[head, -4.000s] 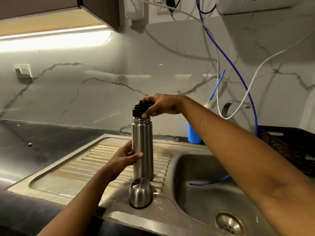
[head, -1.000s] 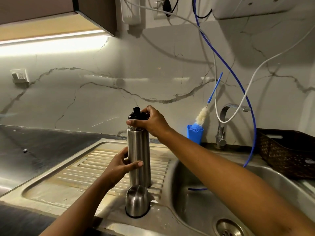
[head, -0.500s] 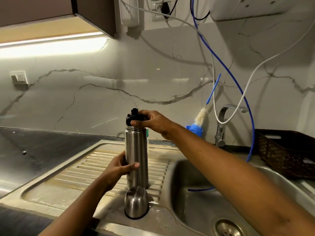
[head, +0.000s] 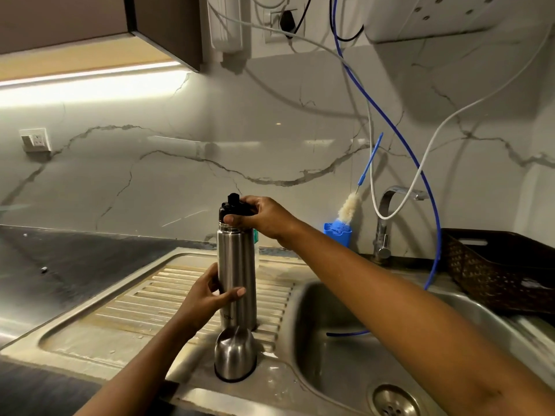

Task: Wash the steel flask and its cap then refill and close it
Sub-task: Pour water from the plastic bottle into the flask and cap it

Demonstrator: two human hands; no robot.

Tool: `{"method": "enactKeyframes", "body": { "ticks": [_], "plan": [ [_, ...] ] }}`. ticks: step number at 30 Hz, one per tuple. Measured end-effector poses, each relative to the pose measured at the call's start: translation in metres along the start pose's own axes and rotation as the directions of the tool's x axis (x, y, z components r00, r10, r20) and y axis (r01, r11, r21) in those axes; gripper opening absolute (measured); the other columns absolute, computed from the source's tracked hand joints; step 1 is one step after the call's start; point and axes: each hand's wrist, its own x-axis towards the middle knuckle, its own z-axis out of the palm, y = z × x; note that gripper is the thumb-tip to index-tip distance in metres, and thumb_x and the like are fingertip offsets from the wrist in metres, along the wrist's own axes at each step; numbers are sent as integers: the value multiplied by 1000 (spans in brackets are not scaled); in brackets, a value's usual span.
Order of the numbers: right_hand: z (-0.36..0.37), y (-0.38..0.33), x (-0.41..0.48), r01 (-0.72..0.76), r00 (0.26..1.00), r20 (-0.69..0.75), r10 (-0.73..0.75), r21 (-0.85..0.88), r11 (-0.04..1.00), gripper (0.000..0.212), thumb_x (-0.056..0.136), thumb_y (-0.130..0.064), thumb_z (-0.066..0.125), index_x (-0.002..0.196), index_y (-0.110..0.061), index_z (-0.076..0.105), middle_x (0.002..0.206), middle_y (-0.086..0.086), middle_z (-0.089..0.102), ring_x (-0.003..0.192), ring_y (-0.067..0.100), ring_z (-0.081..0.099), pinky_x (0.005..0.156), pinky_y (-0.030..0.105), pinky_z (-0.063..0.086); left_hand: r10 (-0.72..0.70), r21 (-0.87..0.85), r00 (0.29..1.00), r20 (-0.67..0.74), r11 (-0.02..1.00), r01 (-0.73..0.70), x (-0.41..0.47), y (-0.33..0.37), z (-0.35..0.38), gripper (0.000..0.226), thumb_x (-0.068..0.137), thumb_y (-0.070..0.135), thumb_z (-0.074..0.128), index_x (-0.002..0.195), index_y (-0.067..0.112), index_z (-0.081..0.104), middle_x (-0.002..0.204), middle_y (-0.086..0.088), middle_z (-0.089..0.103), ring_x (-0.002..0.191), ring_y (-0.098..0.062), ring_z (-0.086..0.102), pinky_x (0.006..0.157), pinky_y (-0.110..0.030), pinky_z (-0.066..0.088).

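The tall steel flask [head: 237,265] stands upright on the ribbed draining board [head: 144,301] of the sink. My left hand [head: 207,298] wraps around its lower body from the left. My right hand [head: 261,219] grips the black stopper cap [head: 232,205] seated on the flask's mouth, fingers closed around its right side and front. The steel outer cup cap [head: 235,354] sits mouth-down on the sink ledge right in front of the flask, touched by neither hand.
The sink basin [head: 345,340] with its drain [head: 393,403] lies to the right. Behind it are a tap [head: 386,223], a blue holder [head: 338,232] with a bottle brush, and hanging blue and white tubes. A dark woven basket [head: 504,274] sits far right. Dark countertop [head: 60,265] extends left.
My right hand has turned around the black stopper cap, shifting its grip from above to the side. The left hand keeps holding the flask in the same place.
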Motion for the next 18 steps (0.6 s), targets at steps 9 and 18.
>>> {"method": "enactKeyframes", "body": {
  "ticks": [9, 18],
  "plan": [
    [-15, 0, 5, 110, 981, 168, -92, -97, 989, 51, 89, -19, 62, 134, -21, 38, 138, 10, 40, 107, 24, 52, 89, 31, 46, -98, -161, 990, 105, 980, 114, 4, -7, -13, 103, 38, 56, 89, 128, 28, 48, 118, -7, 66, 110, -23, 63, 83, -39, 54],
    [-10, 10, 8, 175, 978, 126, -168, -54, 983, 39, 90, -22, 60, 124, -25, 41, 134, 9, 45, 113, 24, 51, 93, 33, 47, -81, -156, 991, 104, 983, 96, 8, -9, -16, 101, 39, 53, 90, 127, 26, 47, 118, -8, 66, 109, -24, 63, 84, -41, 55]
  ]
}}
